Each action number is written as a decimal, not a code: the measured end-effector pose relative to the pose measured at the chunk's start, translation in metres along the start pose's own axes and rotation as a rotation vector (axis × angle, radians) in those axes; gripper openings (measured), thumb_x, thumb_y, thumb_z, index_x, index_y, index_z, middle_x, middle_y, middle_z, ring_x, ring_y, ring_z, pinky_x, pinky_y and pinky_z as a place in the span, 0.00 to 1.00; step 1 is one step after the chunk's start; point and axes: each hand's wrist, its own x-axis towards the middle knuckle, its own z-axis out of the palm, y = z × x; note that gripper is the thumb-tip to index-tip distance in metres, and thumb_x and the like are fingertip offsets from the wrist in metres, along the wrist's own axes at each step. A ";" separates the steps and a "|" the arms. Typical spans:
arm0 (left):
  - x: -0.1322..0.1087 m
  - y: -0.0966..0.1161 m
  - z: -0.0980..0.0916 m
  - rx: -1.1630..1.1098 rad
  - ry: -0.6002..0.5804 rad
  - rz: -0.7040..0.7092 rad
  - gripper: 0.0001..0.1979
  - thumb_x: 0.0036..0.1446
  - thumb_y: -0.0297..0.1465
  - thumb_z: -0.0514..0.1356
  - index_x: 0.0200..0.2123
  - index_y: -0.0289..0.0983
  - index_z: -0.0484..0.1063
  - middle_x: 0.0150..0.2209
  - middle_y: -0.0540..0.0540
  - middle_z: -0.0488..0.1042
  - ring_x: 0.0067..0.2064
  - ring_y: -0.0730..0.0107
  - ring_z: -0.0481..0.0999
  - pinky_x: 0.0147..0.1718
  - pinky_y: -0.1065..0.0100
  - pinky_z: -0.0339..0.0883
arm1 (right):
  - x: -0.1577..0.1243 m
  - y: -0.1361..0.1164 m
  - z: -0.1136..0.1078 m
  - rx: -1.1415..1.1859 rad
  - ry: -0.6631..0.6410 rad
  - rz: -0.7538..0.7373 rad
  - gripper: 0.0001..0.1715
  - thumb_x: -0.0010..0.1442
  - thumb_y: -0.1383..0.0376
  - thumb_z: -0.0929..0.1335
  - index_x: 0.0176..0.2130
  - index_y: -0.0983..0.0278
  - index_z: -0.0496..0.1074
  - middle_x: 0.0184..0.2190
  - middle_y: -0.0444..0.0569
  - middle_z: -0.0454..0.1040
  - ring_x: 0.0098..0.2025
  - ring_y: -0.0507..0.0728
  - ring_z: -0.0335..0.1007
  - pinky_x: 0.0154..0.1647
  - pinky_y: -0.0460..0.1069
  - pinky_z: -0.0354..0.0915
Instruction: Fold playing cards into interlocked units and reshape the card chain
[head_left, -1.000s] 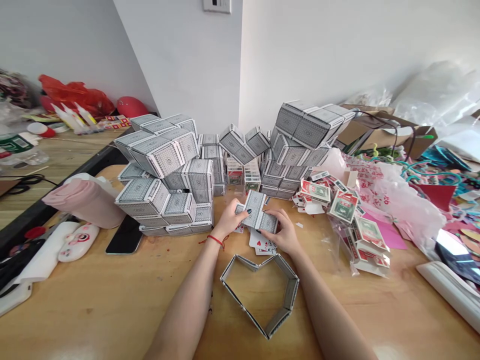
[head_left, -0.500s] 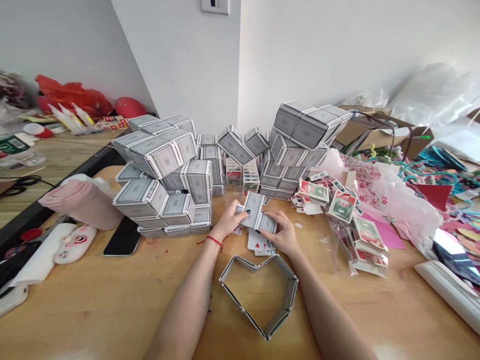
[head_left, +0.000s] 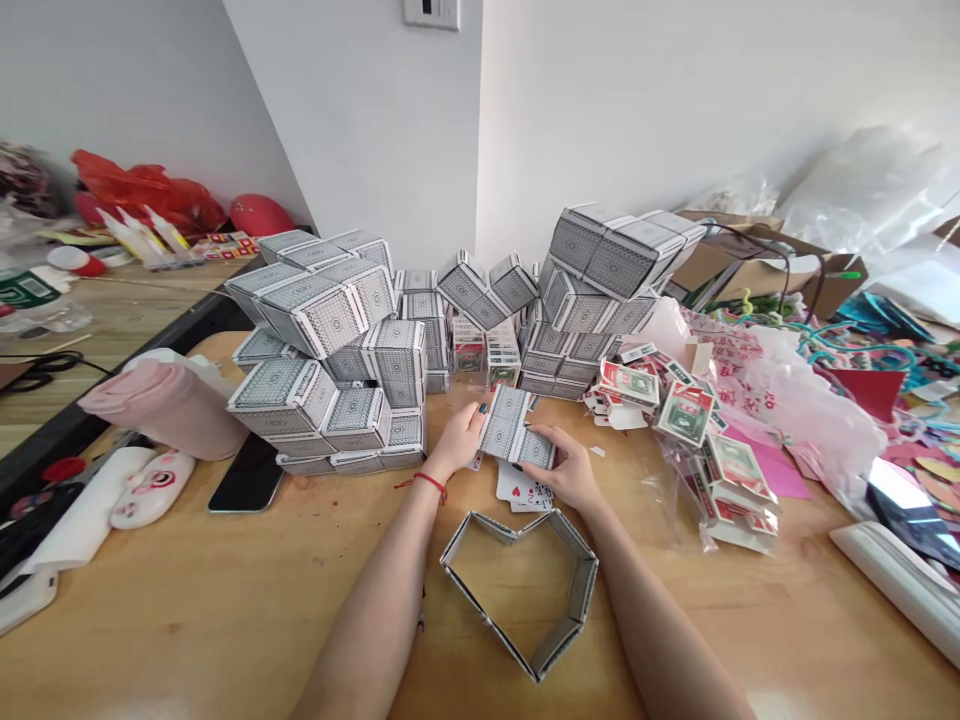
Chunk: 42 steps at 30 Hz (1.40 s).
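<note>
Several grey-backed playing cards (head_left: 505, 420), joined edge to edge in a strip, are held up between my two hands. My left hand (head_left: 459, 445) pinches the strip's left edge, thumb on top; its other fingers are mostly hidden. The right end is gripped by my right hand (head_left: 568, 468), thumb at the near edge and fingers at the far edge. Beneath the strip, loose playing cards (head_left: 516, 487) lie face up on the table. Between my forearms stands a heart-shaped frame (head_left: 580, 588) of cards set on edge, touched by neither hand.
Stacked card-covered blocks rise at the left (head_left: 330, 310) and right (head_left: 592, 260). Opened card boxes (head_left: 686, 412) and a plastic bag (head_left: 780, 390) lie to the right. Leftward are a phone (head_left: 246, 475), a pink roll (head_left: 165, 400) and a mouse-shaped white object (head_left: 154, 488).
My left thumb has moved from the face of the strip up to its left edge. The card at the left end no longer shows. My right hand has stayed nearly still.
</note>
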 end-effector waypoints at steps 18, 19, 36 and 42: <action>-0.002 -0.004 0.004 0.126 0.013 0.091 0.11 0.56 0.31 0.47 0.21 0.38 0.55 0.20 0.52 0.59 0.25 0.72 0.58 0.27 0.70 0.49 | -0.004 0.002 0.002 -0.031 0.005 0.039 0.29 0.41 0.58 0.72 0.44 0.62 0.67 0.38 0.50 0.73 0.39 0.59 0.70 0.38 0.53 0.66; -0.002 -0.003 0.004 0.125 0.022 0.088 0.11 0.56 0.31 0.47 0.22 0.38 0.56 0.20 0.52 0.60 0.25 0.72 0.58 0.27 0.70 0.49 | -0.004 0.003 0.003 -0.043 0.011 0.039 0.29 0.41 0.58 0.72 0.44 0.62 0.67 0.38 0.50 0.73 0.38 0.59 0.70 0.38 0.53 0.67; -0.005 -0.002 0.005 0.331 0.045 0.135 0.12 0.59 0.31 0.43 0.25 0.38 0.57 0.22 0.50 0.62 0.25 0.71 0.61 0.25 0.70 0.48 | -0.003 -0.003 0.000 -0.115 0.020 0.018 0.27 0.42 0.57 0.72 0.43 0.63 0.69 0.36 0.50 0.75 0.35 0.58 0.71 0.35 0.51 0.68; -0.004 -0.003 0.006 0.423 0.057 0.129 0.12 0.59 0.31 0.42 0.26 0.38 0.60 0.23 0.49 0.65 0.25 0.70 0.64 0.25 0.70 0.51 | -0.003 -0.007 -0.001 -0.142 0.029 -0.003 0.26 0.42 0.57 0.71 0.42 0.62 0.70 0.37 0.50 0.75 0.37 0.59 0.72 0.37 0.51 0.68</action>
